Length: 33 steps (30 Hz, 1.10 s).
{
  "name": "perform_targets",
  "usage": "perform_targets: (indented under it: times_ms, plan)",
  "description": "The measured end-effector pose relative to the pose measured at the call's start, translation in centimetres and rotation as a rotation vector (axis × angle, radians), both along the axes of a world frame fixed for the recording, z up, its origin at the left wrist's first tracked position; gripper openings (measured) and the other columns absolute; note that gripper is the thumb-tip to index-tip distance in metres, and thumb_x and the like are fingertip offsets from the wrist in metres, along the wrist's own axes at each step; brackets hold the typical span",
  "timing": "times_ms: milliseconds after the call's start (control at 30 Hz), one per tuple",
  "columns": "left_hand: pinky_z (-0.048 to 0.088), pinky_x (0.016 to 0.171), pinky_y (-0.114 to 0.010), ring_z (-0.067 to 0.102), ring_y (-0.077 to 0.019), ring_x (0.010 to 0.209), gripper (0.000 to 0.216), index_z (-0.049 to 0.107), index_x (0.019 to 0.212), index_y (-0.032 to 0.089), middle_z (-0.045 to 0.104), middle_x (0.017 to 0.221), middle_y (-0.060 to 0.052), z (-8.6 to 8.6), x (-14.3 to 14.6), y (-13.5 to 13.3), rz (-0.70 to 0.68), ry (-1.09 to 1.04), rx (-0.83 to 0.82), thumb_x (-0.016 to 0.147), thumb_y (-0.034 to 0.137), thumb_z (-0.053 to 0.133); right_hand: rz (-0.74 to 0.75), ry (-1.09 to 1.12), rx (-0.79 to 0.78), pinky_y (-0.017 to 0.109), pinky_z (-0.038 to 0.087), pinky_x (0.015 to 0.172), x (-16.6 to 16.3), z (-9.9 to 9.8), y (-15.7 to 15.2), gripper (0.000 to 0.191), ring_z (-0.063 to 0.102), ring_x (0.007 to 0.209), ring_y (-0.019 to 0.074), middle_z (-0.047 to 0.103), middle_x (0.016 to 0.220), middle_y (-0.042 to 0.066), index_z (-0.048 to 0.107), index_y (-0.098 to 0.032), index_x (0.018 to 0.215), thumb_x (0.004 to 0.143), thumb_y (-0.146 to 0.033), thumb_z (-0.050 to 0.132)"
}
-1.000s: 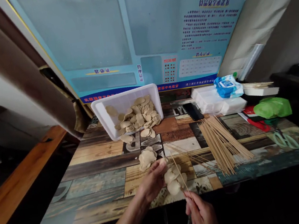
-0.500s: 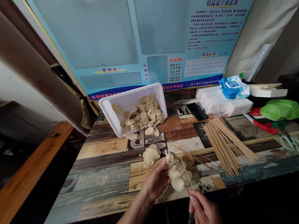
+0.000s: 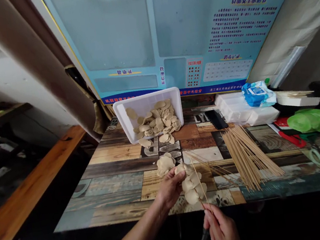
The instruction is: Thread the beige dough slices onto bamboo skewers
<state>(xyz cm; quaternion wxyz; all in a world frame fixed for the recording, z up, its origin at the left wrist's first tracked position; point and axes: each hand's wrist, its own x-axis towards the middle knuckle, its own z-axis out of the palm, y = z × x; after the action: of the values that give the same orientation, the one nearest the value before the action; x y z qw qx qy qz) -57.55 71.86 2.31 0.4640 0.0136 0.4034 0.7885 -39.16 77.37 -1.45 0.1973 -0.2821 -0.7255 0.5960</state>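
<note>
Pale slices (image 3: 192, 197), apparently mid-threading: left fingers (image 3: 177, 178) pinch the far ones, right fingers (image 3: 212, 214) clasp thin sticks (image 3: 199, 179), and the next push wants steady aim!

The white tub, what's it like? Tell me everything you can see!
The white tub looks like plastic, rectangular with rounded corners. It's tipped so its opening faces us. Thin beige slices lie inside, with a few on the table just in front. It's at the table's far side, before a blue board; nobody's touching it.
</note>
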Motion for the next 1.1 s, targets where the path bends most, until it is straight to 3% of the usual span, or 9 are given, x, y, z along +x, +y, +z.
perform_targets:
  times_ms: [133,367,500,667,833,967,1100]
  plan:
    - [0.053,0.058,-0.020,0.060,-0.0088,0.058,0.028,0.065,0.075,0.013,0.066,0.068,0.001,0.7,-0.7,0.3,0.103,-0.015,0.007,0.058,0.020,0.086,-0.027,0.022,0.025,0.015,0.037,0.034,0.3,-0.9,0.0,0.044,0.041,0.033,0.0044,0.054,0.056,-0.003,0.068,-0.015,0.103,0.092,-0.050,0.043]
    - [0.059,0.076,-0.035,0.066,-0.0145,0.073,0.015,0.064,0.082,0.014,0.069,0.079,-0.001,1.3,-4.6,-0.3,0.272,0.011,-0.023,0.071,0.015,0.075,-0.072,-0.004,0.016,0.016,0.035,0.031,1.4,-1.6,-0.5,0.049,0.037,0.030,0.0051,0.054,0.054,-0.002,0.069,-0.015,0.103,0.090,-0.054,0.044]
    - [0.057,0.073,-0.032,0.068,-0.0206,0.080,0.024,0.068,0.087,0.010,0.072,0.086,-0.010,1.5,-6.6,-0.8,0.199,0.137,-0.068,0.072,0.027,0.076,-0.102,0.001,-0.027,0.016,0.036,0.032,1.5,-1.2,-0.8,0.050,0.037,0.031,0.0048,0.053,0.054,-0.003,0.069,-0.014,0.103,0.088,-0.056,0.046]
    - [0.056,0.073,-0.035,0.068,-0.0213,0.080,0.046,0.065,0.105,0.015,0.071,0.093,-0.007,1.1,-7.6,-1.0,0.133,0.210,-0.145,0.063,0.019,0.081,-0.100,0.015,-0.009,0.016,0.035,0.031,1.1,-1.0,-0.7,0.050,0.037,0.031,0.0051,0.054,0.054,-0.002,0.070,-0.014,0.102,0.088,-0.056,0.046]
    - [0.056,0.070,-0.032,0.066,-0.0159,0.069,0.066,0.058,0.117,0.019,0.067,0.081,0.000,0.4,-7.4,-1.4,0.173,0.298,-0.185,0.055,0.008,0.079,-0.091,0.005,0.044,0.016,0.034,0.031,1.2,-1.1,-0.5,0.050,0.037,0.031,0.0055,0.055,0.054,-0.002,0.070,-0.014,0.102,0.089,-0.056,0.044]
    - [0.053,0.067,-0.026,0.065,-0.0157,0.071,0.059,0.062,0.110,0.018,0.068,0.089,-0.002,0.4,-6.9,-2.1,0.236,0.430,-0.273,0.054,0.008,0.078,-0.083,0.001,0.046,0.016,0.035,0.031,1.2,-1.1,-0.6,0.050,0.038,0.032,0.0059,0.055,0.054,-0.001,0.069,-0.014,0.103,0.090,-0.054,0.044]
    - [0.052,0.070,-0.026,0.064,-0.0160,0.076,0.060,0.063,0.115,0.018,0.067,0.098,-0.006,0.1,-6.7,-2.8,0.231,0.509,-0.331,0.057,0.011,0.077,-0.070,0.008,0.051,0.016,0.035,0.032,1.0,-0.9,-0.7,0.048,0.038,0.032,0.0058,0.055,0.055,-0.001,0.069,-0.014,0.104,0.090,-0.053,0.044]
